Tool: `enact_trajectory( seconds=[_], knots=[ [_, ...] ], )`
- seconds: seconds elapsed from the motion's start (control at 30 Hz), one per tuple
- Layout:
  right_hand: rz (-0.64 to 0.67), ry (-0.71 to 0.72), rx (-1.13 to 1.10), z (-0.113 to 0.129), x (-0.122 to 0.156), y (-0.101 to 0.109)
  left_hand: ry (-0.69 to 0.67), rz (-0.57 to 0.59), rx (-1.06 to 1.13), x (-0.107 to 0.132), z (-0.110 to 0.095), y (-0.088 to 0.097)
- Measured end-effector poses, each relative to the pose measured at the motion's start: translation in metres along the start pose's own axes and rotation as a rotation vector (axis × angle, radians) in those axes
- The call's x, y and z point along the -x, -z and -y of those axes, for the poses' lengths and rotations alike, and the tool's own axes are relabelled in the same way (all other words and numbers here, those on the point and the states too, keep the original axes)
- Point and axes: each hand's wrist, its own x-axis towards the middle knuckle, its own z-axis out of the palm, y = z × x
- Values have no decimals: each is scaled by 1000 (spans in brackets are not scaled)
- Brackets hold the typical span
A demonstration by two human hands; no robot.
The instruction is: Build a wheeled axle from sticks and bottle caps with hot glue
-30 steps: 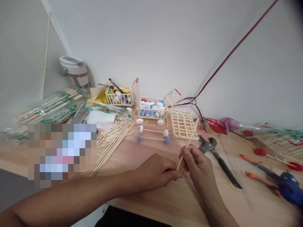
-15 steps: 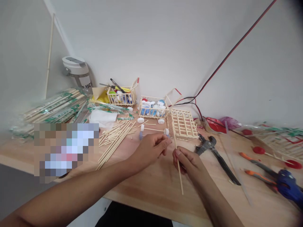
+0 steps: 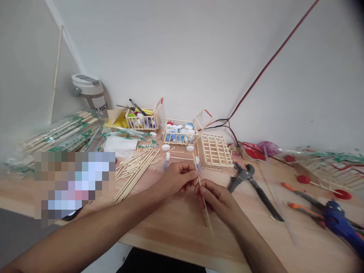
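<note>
Stick: thin, wooden, held slantwise above the near part of the table, its far end leaning towards the baskets.
Left hand: thumb and forefinger pinch the stick towards its far end; the remaining fingers curl beneath, partly hidden.
Right hand: thumb and forefinger pinch the same stick just nearer the person, the near end projecting free.
Reason for grip: two neighbouring pinches probably stop so slender a piece from swinging.
Middle basket: filled with bottle caps, blue, white and red; white caps at its lower front corners apparently serve as wheels.
Left basket: holds further caps, with a black pen and a yellow-handled tool laid across the top.
Right basket: lattice face towards the viewer; contents, if any, cannot be told.
Clear packets: enclose bundled sticks, presumably the spare stock.
Loose sticks: heaped beyond the left forearm, likely for easy reach.
Pincers: lying just beyond the right hand, probably for the same reason.
</note>
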Motion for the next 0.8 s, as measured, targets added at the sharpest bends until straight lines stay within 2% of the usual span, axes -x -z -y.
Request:
enact_trajectory(
  seconds=[0.17,0.3,0.43,0.57,0.8],
  knots=[
    [-28,-6,48,-1,0,2,-75,-25,-151,-2,-3,4],
    [-43,-32,30,-3,-2,2,-200,-200,-373,0,-16,13],
    [-30,-65,38,-7,-3,2,-298,-339,-423,0,-26,23],
    [-9,-102,43,-12,-4,1,-322,-376,-492,-2,-27,30],
    [3,-147,25,-12,-5,-1,-372,-420,-744,-3,-26,36]
  ],
)
